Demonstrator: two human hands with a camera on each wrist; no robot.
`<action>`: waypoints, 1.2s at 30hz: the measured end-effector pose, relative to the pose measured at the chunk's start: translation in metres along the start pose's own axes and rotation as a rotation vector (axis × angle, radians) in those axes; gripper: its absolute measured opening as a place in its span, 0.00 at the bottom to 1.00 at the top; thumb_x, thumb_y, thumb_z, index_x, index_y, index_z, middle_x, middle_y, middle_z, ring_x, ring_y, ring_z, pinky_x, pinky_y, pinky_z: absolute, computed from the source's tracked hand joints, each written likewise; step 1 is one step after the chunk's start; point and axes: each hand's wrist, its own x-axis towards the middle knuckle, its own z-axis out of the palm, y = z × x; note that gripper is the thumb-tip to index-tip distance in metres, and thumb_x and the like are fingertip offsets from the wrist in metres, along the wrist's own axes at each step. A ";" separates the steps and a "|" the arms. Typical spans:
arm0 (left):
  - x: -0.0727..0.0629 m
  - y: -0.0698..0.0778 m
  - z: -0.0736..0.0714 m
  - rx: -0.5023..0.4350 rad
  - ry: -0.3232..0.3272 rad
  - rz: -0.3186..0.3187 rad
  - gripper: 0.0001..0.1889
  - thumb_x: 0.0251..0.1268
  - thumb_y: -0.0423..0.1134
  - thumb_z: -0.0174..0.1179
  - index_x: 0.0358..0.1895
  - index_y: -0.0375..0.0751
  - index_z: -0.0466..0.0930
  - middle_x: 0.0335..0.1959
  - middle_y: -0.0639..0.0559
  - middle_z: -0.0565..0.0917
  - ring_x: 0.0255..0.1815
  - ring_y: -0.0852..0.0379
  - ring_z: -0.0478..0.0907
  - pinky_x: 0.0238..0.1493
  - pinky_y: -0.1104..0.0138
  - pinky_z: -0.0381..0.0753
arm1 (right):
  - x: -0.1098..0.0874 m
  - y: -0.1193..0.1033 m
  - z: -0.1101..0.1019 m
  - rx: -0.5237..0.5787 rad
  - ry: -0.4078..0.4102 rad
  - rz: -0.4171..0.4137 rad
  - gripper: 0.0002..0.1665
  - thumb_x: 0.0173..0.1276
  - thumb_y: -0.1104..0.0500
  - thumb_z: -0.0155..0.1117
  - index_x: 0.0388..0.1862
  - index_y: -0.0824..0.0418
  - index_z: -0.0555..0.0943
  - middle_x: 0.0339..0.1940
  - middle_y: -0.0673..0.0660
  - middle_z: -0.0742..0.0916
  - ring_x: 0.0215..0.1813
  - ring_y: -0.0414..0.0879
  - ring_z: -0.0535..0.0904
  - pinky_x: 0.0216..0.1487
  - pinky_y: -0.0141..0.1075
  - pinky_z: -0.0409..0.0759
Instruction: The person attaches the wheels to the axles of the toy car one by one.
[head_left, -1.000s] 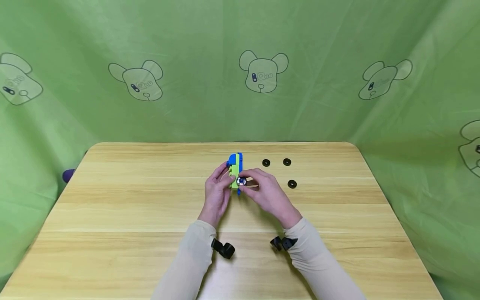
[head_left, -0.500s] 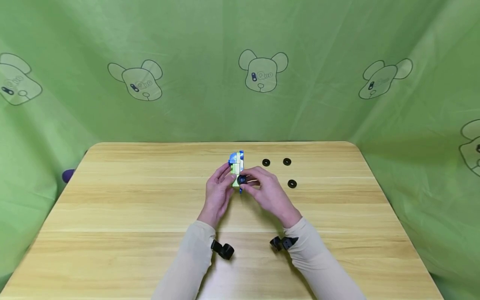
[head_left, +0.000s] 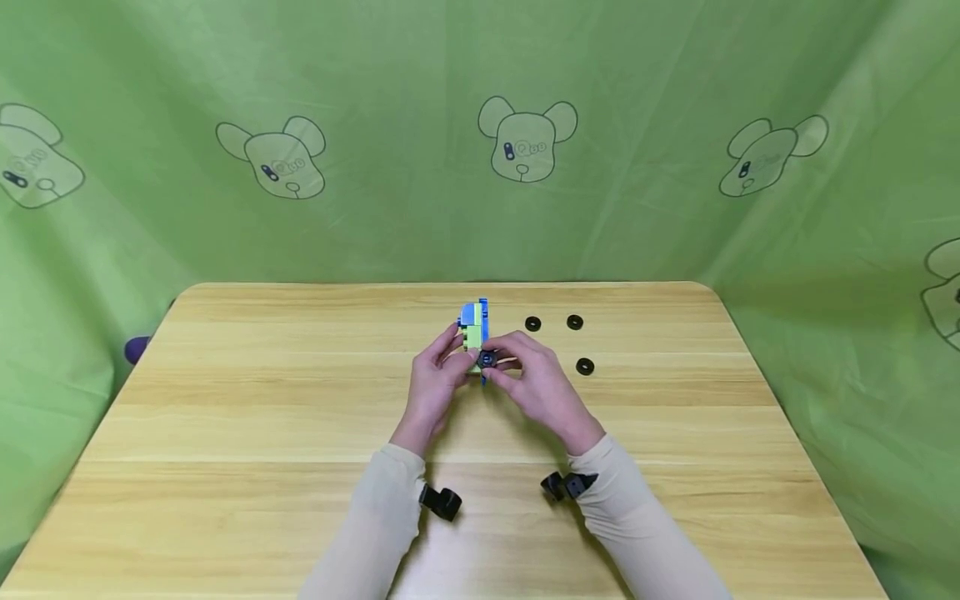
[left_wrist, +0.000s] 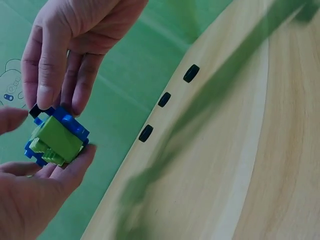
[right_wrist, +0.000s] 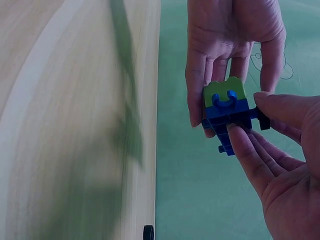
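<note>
A blue and lime-green building-block vehicle (head_left: 472, 336) is held up over the table in my left hand (head_left: 435, 382), with the thumb close beside a black tyre (head_left: 487, 358). My right hand (head_left: 536, 382) pinches that tyre at the vehicle's side, between thumb and fingers. In the left wrist view, the green block (left_wrist: 59, 140) faces the camera and the right fingers come down from above to the blue base. The right wrist view shows the blue underside (right_wrist: 230, 117) of the vehicle, with the tyre (right_wrist: 263, 120) standing out at its side under the right thumb.
Three loose black tyres lie to the right of the hands: a near one (head_left: 585, 367) and two farther back, one left (head_left: 532, 323) and one right (head_left: 574, 322). The wooden table (head_left: 225, 400) ends at a green curtain (head_left: 420, 225).
The vehicle has turned slightly and shifted a little right and away from me. My left thumb has moved up against the tyre. The right hand keeps its pinch; the loose tyres stay put.
</note>
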 end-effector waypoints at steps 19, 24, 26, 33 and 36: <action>0.000 0.000 -0.006 -0.102 -0.093 -0.023 0.38 0.59 0.18 0.60 0.74 0.32 0.57 0.65 0.35 0.67 0.52 0.51 0.78 0.47 0.65 0.83 | 0.000 0.001 0.001 0.066 0.005 0.032 0.18 0.65 0.62 0.70 0.53 0.61 0.80 0.48 0.51 0.83 0.47 0.45 0.82 0.50 0.35 0.82; 0.000 0.001 -0.006 -0.102 -0.091 -0.025 0.38 0.60 0.19 0.61 0.74 0.34 0.59 0.66 0.35 0.67 0.54 0.49 0.76 0.47 0.65 0.83 | 0.001 0.002 0.002 0.119 0.047 0.045 0.12 0.70 0.63 0.64 0.50 0.63 0.81 0.46 0.52 0.84 0.47 0.45 0.82 0.49 0.33 0.82; 0.000 0.002 -0.006 -0.100 -0.096 -0.020 0.38 0.60 0.19 0.61 0.74 0.34 0.59 0.67 0.35 0.66 0.55 0.49 0.76 0.47 0.65 0.83 | 0.001 0.003 0.002 0.126 0.057 0.052 0.12 0.69 0.64 0.65 0.50 0.64 0.81 0.45 0.53 0.84 0.47 0.45 0.83 0.48 0.32 0.82; -0.001 0.001 -0.006 -0.128 -0.092 0.000 0.39 0.58 0.18 0.60 0.74 0.36 0.59 0.64 0.37 0.69 0.52 0.51 0.76 0.46 0.66 0.82 | 0.001 0.003 0.003 0.213 0.069 0.087 0.16 0.67 0.66 0.66 0.53 0.66 0.79 0.47 0.56 0.84 0.46 0.47 0.82 0.47 0.33 0.82; -0.001 0.001 -0.006 -0.148 -0.089 0.007 0.39 0.57 0.17 0.59 0.73 0.37 0.59 0.64 0.38 0.69 0.50 0.53 0.75 0.46 0.66 0.83 | 0.001 0.003 0.003 0.222 0.072 0.091 0.15 0.68 0.65 0.66 0.53 0.67 0.79 0.45 0.56 0.83 0.46 0.48 0.81 0.47 0.35 0.83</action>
